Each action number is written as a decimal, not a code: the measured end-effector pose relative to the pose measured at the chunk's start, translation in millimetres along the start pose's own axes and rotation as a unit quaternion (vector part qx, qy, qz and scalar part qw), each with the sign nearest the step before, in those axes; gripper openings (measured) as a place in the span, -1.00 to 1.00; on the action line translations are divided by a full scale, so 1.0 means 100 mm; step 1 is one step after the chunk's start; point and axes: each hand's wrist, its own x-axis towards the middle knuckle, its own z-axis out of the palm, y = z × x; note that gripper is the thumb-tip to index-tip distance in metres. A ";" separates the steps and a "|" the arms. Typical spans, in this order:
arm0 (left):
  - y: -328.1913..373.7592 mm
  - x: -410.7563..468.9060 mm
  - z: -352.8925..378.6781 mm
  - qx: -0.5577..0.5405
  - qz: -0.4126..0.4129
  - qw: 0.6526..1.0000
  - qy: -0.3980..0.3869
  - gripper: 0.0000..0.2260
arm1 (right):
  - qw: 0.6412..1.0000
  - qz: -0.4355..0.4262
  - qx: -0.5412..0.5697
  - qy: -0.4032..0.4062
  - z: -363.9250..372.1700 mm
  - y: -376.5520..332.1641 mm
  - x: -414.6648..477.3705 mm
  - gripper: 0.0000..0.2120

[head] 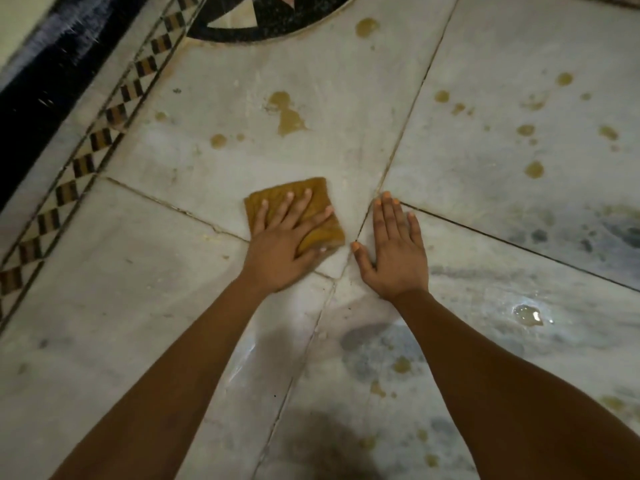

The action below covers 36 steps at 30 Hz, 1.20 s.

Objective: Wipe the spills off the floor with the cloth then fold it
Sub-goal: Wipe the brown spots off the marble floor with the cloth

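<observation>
A folded mustard-brown cloth lies flat on the marble floor near the middle of the view. My left hand presses down on it with its fingers spread straight. Just to the right, my right hand lies flat on the bare floor beside a tile joint and touches nothing else. Yellowish spills dot the floor: a large one beyond the cloth, a small one to its left, several at the right, and a clear puddle near my right forearm.
A checkered inlay border runs diagonally along the left, next to a dark skirting. A black round floor inlay sits at the top. More small spots lie between my forearms.
</observation>
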 end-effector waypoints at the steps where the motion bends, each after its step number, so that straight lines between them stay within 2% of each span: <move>1: -0.12 -0.13 0.01 0.001 -0.008 1.000 0.002 -0.43 | 1.000 0.001 0.004 0.000 0.00 0.00 0.00 -0.29; 5: -0.50 -0.02 -0.12 -0.032 -0.131 0.991 0.007 -0.38 | 1.000 0.006 0.002 0.005 0.01 0.01 0.01 -0.28; 7: -0.51 0.30 -0.18 -0.051 -0.199 0.979 0.010 -0.41 | 1.000 0.001 -0.005 0.004 0.02 0.00 0.00 -0.28; 9: -0.39 0.57 -0.19 -0.061 -0.226 0.972 0.000 -0.47 | 1.000 0.000 -0.007 0.005 0.03 0.00 0.00 -0.28; 12: -0.17 0.54 -0.10 -0.037 -0.145 0.989 0.004 -0.45 | 1.000 0.001 -0.006 0.010 0.02 0.00 0.00 -0.28; 14: -0.13 0.22 -0.05 -0.015 -0.053 0.998 0.006 -0.41 | 1.000 -0.001 -0.009 0.013 0.02 0.00 -0.01 -0.28; 16: -0.28 -0.13 -0.03 -0.011 -0.014 1.000 -0.013 -0.40 | 1.000 0.000 -0.013 0.009 0.02 0.01 0.00 -0.26; 17: -0.42 -0.28 -0.03 -0.014 -0.035 0.999 -0.016 -0.40 | 1.000 -0.001 -0.014 0.009 0.02 0.01 0.00 -0.26; 19: -0.70 -0.44 -0.05 -0.029 -0.132 0.991 -0.002 -0.41 | 1.000 -0.003 -0.010 0.013 0.02 0.00 -0.02 -0.25; 22: -1.07 -0.18 -0.16 -0.079 -0.302 0.950 0.008 -0.43 | 0.999 0.013 0.000 0.030 0.01 -0.03 0.01 -0.24; 24: -1.11 0.16 -0.27 -0.112 -0.340 0.934 0.002 -0.42 | 0.999 0.020 0.010 0.048 -0.04 -0.12 0.16 -0.24; 27: -0.94 0.34 -0.26 -0.076 -0.263 0.962 -0.016 -0.41 | 0.999 0.012 0.017 0.044 -0.04 -0.37 0.54 -0.27; 29: -0.85 0.13 -0.15 -0.039 -0.169 0.985 0.002 -0.38 | 0.999 0.031 0.010 0.014 0.04 -0.52 0.73 -0.30; 31: -0.91 -0.09 -0.10 -0.042 -0.113 0.993 0.015 -0.34 | 0.998 0.062 -0.016 0.017 0.10 -0.59 0.78 -0.29; 33: -1.09 -0.07 -0.14 -0.056 -0.118 0.991 0.015 -0.32 | 0.996 0.076 -0.028 0.022 0.12 -0.60 0.80 -0.26; 36: -1.29 0.17 -0.20 -0.063 -0.198 0.978 0.034 -0.35 | 0.996 0.076 -0.024 0.027 0.11 -0.60 0.79 -0.26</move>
